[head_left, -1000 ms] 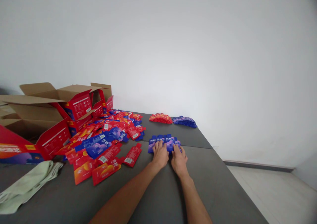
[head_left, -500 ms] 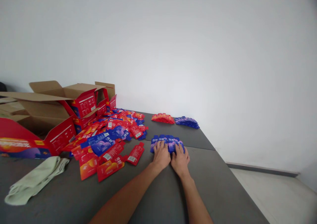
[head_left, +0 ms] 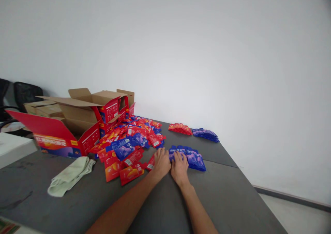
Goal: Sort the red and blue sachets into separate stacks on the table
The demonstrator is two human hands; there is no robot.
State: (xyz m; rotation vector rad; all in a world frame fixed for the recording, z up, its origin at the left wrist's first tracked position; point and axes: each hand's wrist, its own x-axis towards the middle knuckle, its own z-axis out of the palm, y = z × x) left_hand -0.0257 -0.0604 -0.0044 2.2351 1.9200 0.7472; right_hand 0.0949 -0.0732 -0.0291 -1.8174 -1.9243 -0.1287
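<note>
With the hands as the middle of the dial and twelve straight ahead, the left hand (head_left: 162, 163) and right hand (head_left: 180, 169) lie side by side on the table (head_left: 222, 196), close but apart. An overlapping row of blue pouches (head_left: 196, 159) lies flat there, its near-left end under the right hand and the rest running out towards three o'clock. The right hand's fingers are bent and a little spread across the tops of those pouches; whether they pinch any cannot be told. The left hand's fingers are curled and close together at the left end of the row; their tips are too small to show what, if anything, they have hold of. Just beside that hand, at nine, a red pouch (head_left: 150, 163) is partly covered by it.

At ten o'clock spreads a loose heap of red and blue pouches (head_left: 130, 137), and beyond it stand open red cartons (head_left: 89, 139) with brown flaps raised. A neat fanned stack of red pouches (head_left: 180, 128) sits near twelve; a blue fanned stack (head_left: 205, 134) lies beside it, between one and two. A folded pale green cloth (head_left: 71, 177) rests around nine, and farther out at ten is a black chair (head_left: 27, 92).
</note>
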